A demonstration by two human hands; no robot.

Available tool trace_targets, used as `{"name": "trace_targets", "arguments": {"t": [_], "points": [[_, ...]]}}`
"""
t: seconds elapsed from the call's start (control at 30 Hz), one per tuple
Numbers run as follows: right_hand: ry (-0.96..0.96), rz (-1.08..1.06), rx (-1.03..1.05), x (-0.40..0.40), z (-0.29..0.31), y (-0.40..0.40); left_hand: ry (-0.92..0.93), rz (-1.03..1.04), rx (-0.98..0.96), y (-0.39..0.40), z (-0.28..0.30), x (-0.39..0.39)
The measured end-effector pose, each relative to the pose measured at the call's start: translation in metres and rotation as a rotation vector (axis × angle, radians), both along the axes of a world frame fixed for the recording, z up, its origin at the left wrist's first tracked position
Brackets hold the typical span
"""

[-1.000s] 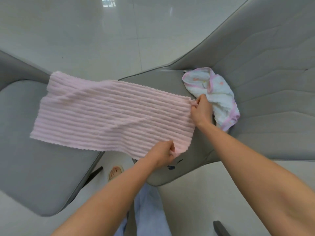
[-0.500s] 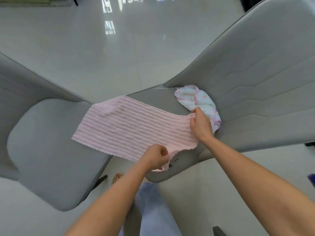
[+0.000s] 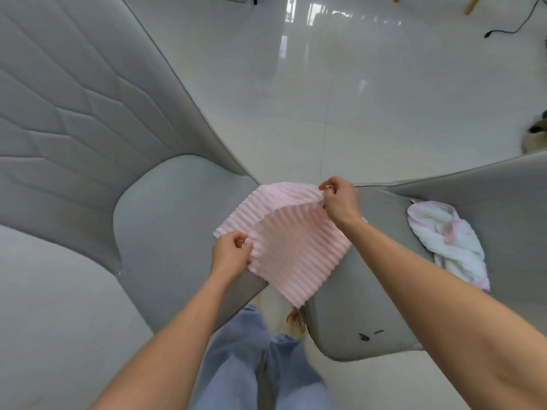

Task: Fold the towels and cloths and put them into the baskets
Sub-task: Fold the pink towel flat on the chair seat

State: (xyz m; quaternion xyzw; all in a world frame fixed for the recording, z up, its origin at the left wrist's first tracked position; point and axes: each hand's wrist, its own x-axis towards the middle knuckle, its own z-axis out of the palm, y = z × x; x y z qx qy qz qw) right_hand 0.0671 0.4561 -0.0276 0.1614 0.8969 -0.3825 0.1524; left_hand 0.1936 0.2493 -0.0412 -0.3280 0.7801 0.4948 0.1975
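While each hand, left hand [image 3: 231,255] and right hand [image 3: 340,201], pinches the pink towel [image 3: 291,247], its doubled-over underside stays hidden.

So that's one pink ribbed towel [image 3: 296,247] and one crumpled white-and-pink cloth [image 3: 447,241]. Two grey chairs, left [image 3: 154,232] and right [image 3: 384,291]. Two hands [image 3: 231,255] [image 3: 340,199] too.

no text, label or number can be read anywhere.
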Motion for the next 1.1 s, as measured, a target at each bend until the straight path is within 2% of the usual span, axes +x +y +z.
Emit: {"name": "trace_targets", "arguments": {"t": [0.2, 0.3, 0.43, 0.53, 0.63, 0.73, 0.87, 1.0, 1.1], "points": [[-0.129, 0.014, 0.012, -0.039, -0.037, -0.055, -0.045, -0.029, -0.046, -0.040, -0.032, -0.028], [-0.129, 0.148, 0.209, -0.051, -0.057, -0.065, -0.075, -0.022, -0.041, -0.051, -0.049, -0.046], [-0.068, 0.414, 0.565, -0.066, -0.079, -0.079, -0.158, -0.156, -0.208, -0.065, -0.069, -0.062], [0.017, 0.648, 0.690, -0.079, -0.097, -0.088, -0.202, -0.263, -0.312, -0.074, -0.078, -0.062], [-0.034, 0.782, 0.559, -0.094, -0.113, -0.095, -0.123, -0.386, -0.429, -0.076, -0.084, -0.058], [-0.207, 0.793, 0.396, -0.107, -0.125, -0.102, -0.053, -0.514, -0.498, -0.076, -0.087, -0.057], [-0.402, 0.871, 0.199, -0.117, -0.130, -0.108, -0.111, -0.654, -0.518, -0.079, -0.093, -0.064], [-0.492, 0.973, 0.078, -0.115, -0.129, -0.116, -0.178, -0.696, -0.450, -0.081, -0.094, -0.070], [-0.510, 0.969, 0.109, -0.114, -0.127, -0.117, -0.185, -0.751, -0.419, -0.081, -0.092, -0.074]]}}
